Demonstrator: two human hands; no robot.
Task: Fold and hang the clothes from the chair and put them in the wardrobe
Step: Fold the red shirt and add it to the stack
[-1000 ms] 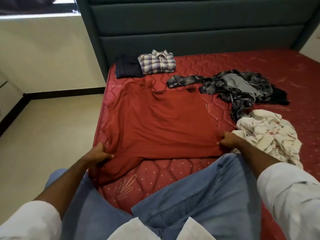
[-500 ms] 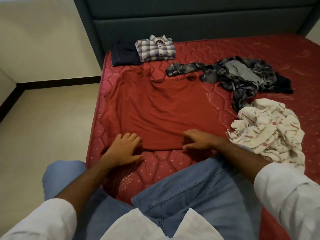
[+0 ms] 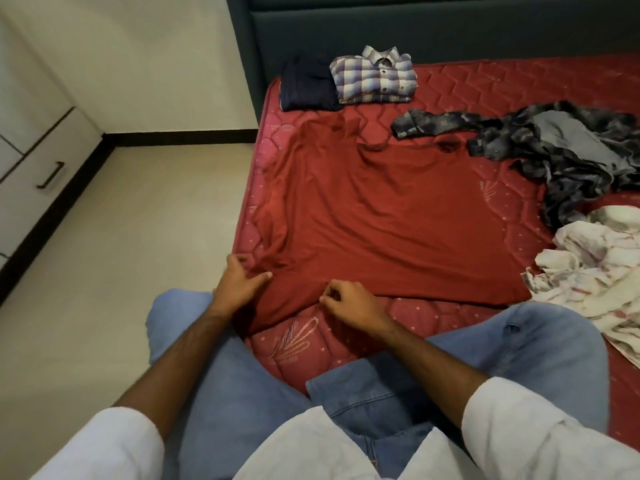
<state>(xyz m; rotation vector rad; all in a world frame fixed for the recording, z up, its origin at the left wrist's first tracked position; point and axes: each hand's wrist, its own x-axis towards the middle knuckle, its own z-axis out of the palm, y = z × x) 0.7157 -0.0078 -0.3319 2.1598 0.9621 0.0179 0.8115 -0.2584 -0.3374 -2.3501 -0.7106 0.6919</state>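
Pinching the red shirt's (image 3: 381,216) near hem, left hand (image 3: 239,282); right hand (image 3: 349,303) fingers curled on it.

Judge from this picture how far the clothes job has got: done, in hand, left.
Done: a plaid shirt and a dark garment lie folded near the headboard. In hand: the left hand and right hand grip the red shirt. Left: the grey heap, the white heap; no wardrobe step shows.

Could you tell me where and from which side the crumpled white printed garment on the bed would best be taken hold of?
Probably at its top folds, coming from above. The white garment lies bunched in a heap at the right of the mattress, beside the red shirt, with no collar or hem showing to aim for. Raised ridges offer an easy pinch; lifting should shake it open.
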